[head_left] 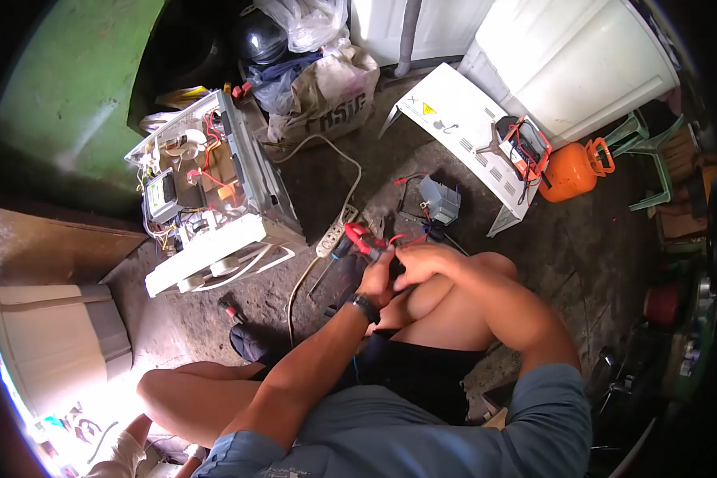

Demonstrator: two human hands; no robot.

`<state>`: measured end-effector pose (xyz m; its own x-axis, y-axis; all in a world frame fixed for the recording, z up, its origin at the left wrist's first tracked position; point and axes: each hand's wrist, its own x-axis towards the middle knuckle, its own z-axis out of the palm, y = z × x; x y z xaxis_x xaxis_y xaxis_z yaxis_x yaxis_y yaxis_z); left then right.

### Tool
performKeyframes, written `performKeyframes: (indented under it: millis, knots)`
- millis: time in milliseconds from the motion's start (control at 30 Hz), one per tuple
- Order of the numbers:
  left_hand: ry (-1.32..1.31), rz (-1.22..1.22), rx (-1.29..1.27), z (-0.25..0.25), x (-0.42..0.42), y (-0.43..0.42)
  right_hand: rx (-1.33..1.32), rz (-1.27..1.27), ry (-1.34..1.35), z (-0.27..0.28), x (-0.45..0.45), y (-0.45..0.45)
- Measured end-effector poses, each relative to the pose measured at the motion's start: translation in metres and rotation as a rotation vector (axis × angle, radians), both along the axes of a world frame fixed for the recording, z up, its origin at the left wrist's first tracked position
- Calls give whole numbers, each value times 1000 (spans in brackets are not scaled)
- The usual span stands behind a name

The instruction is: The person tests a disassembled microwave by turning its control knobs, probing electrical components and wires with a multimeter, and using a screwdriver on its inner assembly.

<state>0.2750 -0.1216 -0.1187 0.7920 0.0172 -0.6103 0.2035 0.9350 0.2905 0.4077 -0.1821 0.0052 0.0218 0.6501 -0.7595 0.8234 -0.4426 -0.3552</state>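
Note:
A red clamp meter (364, 240) with a dark body is in my left hand (378, 280), its jaw pointing up and left. Close beside it, my right hand (424, 263) is closed with its fingers curled in; what they hold is hidden. A thin red lead (410, 239) runs near the fingertips of that hand. Just beyond my hands, a grey metal box-shaped part (440, 199) with wires attached lies on the floor. A screwdriver with a blue and black handle (342, 246) rests near the white power strip (330, 238).
An opened microwave oven (251, 171) with exposed wiring stands at left. A white metal cover (466, 127) bears a tool with red and black cables (524, 147). An orange gas cylinder (570, 173), a green plastic chair (653, 159) and a printed sack (334, 92) stand around. A pale cord (358, 171) crosses the floor.

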Motion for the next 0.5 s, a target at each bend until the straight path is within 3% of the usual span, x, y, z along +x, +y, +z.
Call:
performKeyframes:
  millis: [33, 100, 133, 167, 233, 267, 300, 367, 467, 500]
  knots:
    - [40, -1, -20, 4, -10, 5, -19, -43, 58, 2, -2, -3]
    - [111, -13, 35, 34, -31, 16, -216, -367, 646, -21, 28, -4]
    - [131, -11, 30, 32, -39, 21, -162, -531, 784, -30, 45, -6]
    - [156, -2, 61, 27, -47, 25, -131, -675, 757, -43, 64, -2]
    - [193, -29, 68, 31, -57, 33, -11, -575, 189, -92, 110, 7]
    - [210, -27, 62, 29, -61, 36, 101, -413, -366, -112, 123, 4]
    - [225, -26, 56, 22, -67, 36, 113, -420, -375, -114, 129, 2]
    - [210, -6, 51, 11, -77, 33, 196, -772, -783, -120, 125, -8]
    - [240, -38, 93, 6, -79, 39, 34, -708, -748, -187, 147, -20]
    - [231, -32, 94, 4, -83, 42, 40, -690, -738, -185, 147, -13]
